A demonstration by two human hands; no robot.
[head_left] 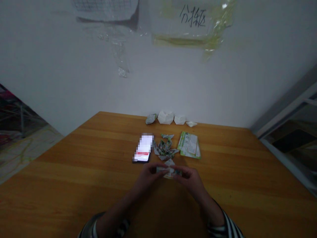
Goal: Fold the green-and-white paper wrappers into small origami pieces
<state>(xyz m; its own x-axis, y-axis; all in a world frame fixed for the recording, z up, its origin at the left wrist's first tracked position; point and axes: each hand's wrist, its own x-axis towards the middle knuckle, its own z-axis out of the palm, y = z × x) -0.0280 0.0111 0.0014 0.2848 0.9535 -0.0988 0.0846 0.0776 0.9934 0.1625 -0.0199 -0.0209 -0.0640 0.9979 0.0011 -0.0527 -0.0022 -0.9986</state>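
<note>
Paper (170, 175) sits pinched by our left hand (148, 174) and right hand (192, 178), well inside the wooden table's (247, 175) 2 side edges.

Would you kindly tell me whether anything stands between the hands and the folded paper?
Nothing visible does: the left hand and the right hand both touch the folded paper directly. The smartphone and printed-paper pieces lie beyond, not between.

It looks like a makeshift workroom: a wooden counter (74, 172) stands against a pale far wall (86, 82), where a handwritten Chinese sign (193, 19), seemingly reading "sorting area", and a gridded sheet (106, 7) are taped.
</note>
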